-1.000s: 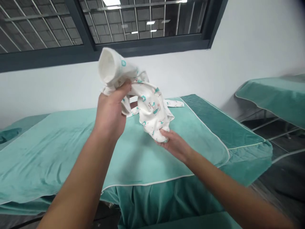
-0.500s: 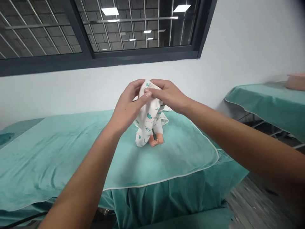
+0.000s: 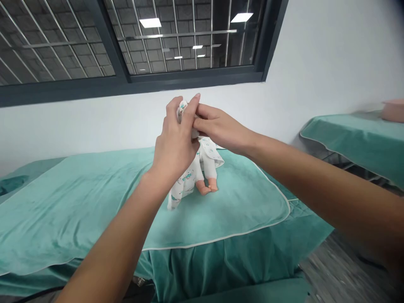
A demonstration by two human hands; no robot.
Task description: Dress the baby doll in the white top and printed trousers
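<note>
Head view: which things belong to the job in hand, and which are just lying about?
Apparently in the job:
garment, printed, held up
left hand and right hand, close together at it
doll, feet showing
blanket, under the doll

Seemingly just about:
pink item, cut off at the edge
side bed, beneath it
window, behind

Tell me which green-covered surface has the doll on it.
The nearer surface, below the window, with the doll on it. The other surface, far right, carries a pinkish object.

Small white garment [image 3: 186,182] with teal print, upper end bunched and raised, lower part hanging in loose folds near the doll's bare feet [image 3: 213,184]
</note>
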